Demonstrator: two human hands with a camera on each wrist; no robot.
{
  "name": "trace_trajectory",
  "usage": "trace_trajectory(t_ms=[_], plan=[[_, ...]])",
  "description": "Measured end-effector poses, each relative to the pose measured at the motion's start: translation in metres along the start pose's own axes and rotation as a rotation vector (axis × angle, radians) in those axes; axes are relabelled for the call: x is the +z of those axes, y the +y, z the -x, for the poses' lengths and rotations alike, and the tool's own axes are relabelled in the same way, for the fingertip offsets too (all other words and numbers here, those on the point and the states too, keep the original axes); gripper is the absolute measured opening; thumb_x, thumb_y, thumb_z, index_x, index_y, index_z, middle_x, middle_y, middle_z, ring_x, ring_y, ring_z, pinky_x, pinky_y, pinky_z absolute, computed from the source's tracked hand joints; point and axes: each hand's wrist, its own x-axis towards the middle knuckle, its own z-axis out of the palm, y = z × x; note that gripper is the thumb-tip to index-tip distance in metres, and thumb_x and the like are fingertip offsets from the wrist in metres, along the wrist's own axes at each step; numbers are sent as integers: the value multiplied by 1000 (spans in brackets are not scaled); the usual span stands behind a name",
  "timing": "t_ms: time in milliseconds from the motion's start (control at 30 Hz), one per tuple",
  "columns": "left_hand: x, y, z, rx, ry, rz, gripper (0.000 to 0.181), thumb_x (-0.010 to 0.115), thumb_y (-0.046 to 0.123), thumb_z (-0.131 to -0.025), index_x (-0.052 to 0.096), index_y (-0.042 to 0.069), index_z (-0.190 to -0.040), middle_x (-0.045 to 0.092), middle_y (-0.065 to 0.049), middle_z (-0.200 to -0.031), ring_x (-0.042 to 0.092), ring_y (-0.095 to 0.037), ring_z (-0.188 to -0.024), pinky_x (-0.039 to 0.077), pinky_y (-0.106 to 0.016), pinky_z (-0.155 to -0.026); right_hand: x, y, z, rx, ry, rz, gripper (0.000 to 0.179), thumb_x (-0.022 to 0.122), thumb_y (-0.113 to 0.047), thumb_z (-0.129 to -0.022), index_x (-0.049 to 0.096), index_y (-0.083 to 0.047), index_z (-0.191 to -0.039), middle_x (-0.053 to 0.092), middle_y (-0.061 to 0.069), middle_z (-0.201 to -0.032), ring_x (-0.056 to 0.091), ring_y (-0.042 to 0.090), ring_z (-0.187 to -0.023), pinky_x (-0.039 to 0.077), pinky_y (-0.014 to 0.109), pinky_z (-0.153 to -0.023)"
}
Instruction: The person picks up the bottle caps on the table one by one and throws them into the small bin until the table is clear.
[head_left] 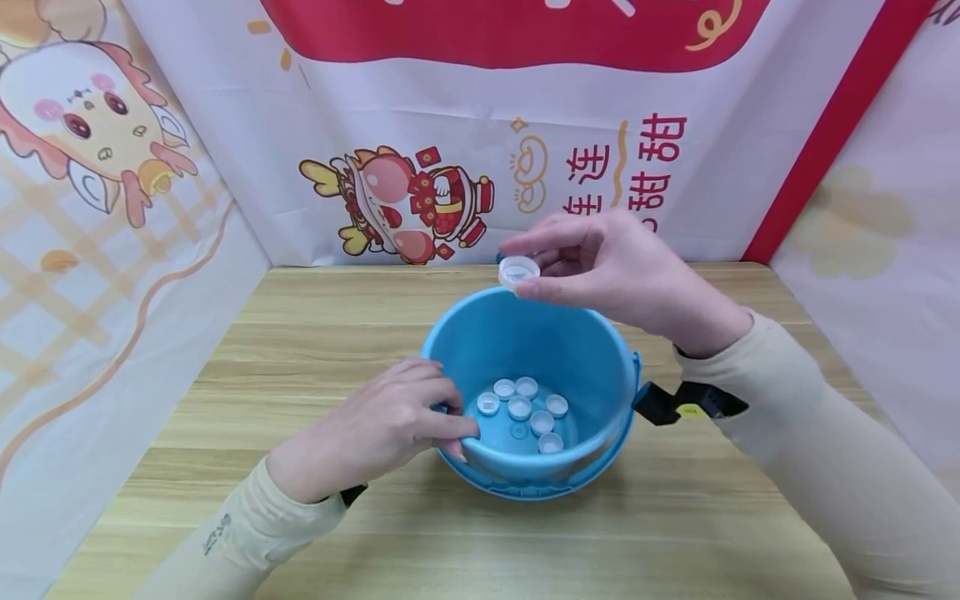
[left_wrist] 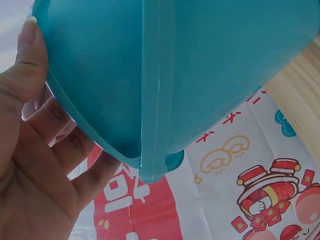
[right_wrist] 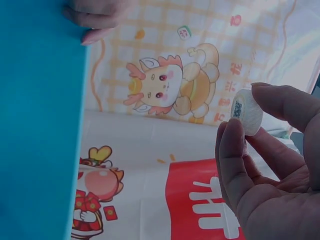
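In the head view a blue bucket [head_left: 525, 333] stands upright on the table, with several white bottle caps [head_left: 519, 407] lying on its bottom. My left hand [head_left: 382, 417] grips the bucket's left rim; the left wrist view shows the thumb [left_wrist: 30, 45] on one side of the blue wall and the fingers on the other. Above the far rim, my right hand [head_left: 600, 267] pinches a white bottle cap [head_left: 519, 271] between thumb and fingers. In the right wrist view that ridged cap [right_wrist: 247, 112] shows a small printed code on its face.
The bucket's handle [head_left: 532, 492] hangs down along its near side. Wood-grain table [head_left: 315, 358] extends around the bucket. A printed cloth [head_left: 420, 100] with cartoon figures rises behind the table, and similar cloths flank both sides.
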Motion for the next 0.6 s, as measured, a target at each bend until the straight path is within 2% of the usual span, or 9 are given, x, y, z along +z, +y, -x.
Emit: trace_trajectory(t_ms=[367,600], plan=[[1,0,0,0,-9,-8,28,80,31,-80,78,21,-105,68,0,-94,57,-19,-90,52,-36,-83,5,2,2,-30,-49,-13,43,79,-19,-86,68,-13,-127,67,0,-113,67,18,-92,56,34,-81],[1,0,0,-2,-5,-1,28,80,31,-79,78,21,-105,68,0,-93,57,-18,-89,52,-36,-83,5,6,3,-80,-87,-47,49,79,-12,-85,64,-9,-131,65,1,-122,65,17,-105,55,35,-86]])
